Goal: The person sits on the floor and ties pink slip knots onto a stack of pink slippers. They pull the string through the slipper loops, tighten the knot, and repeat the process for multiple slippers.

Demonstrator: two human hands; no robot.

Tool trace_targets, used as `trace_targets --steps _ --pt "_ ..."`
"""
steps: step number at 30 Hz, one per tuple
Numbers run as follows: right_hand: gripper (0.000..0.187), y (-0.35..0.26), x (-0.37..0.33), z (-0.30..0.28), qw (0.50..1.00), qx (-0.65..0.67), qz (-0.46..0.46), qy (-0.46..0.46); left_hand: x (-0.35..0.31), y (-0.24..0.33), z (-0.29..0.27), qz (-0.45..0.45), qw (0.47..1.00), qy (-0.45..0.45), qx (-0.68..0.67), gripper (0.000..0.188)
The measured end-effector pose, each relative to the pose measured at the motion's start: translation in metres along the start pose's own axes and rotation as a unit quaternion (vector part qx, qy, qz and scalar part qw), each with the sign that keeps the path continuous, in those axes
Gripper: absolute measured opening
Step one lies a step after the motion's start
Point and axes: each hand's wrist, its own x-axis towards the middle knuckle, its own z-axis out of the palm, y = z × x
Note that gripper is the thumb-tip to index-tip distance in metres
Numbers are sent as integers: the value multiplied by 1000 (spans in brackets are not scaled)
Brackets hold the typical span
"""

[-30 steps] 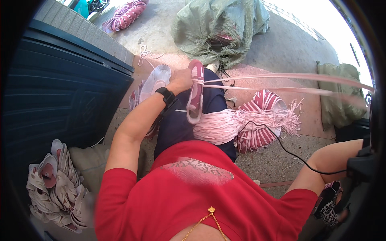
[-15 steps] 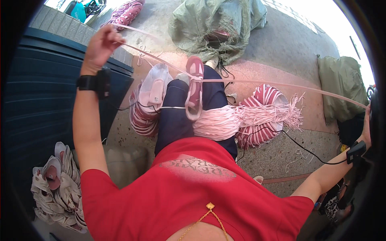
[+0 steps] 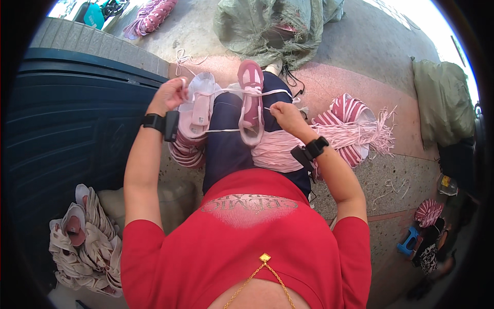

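Observation:
A dusky-pink sneaker (image 3: 251,110) lies on my lap, toe pointing away. A pale pink shoelace (image 3: 230,92) crosses its eyelet area and runs out to both sides. My left hand (image 3: 172,96) is raised at the left with its fingers closed in a pinch on the lace. My right hand (image 3: 289,119) is just right of the sneaker, fingers pinched on a lace strand that leads to the shoe. Draped over my right thigh is a thick bundle of pale pink shoelaces (image 3: 280,149), its loose ends spread to the right.
Stacked pink shoe uppers sit left (image 3: 189,148) and right (image 3: 351,110) of my legs. Pale uppers (image 3: 85,242) are piled at lower left beside a dark blue panel (image 3: 82,123). A green woven sack (image 3: 267,36) stands ahead, another sack (image 3: 442,103) at far right.
Both hands have come in from wide apart toward the sneaker. The lace, stretched taut before, now hangs slacker across the shoe.

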Motion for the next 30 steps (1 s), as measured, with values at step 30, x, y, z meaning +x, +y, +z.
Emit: trace_targets --steps 30 --pt "24 -40 27 29 952 -302 -1 56 -41 -1 -26 -12 992 60 108 15"
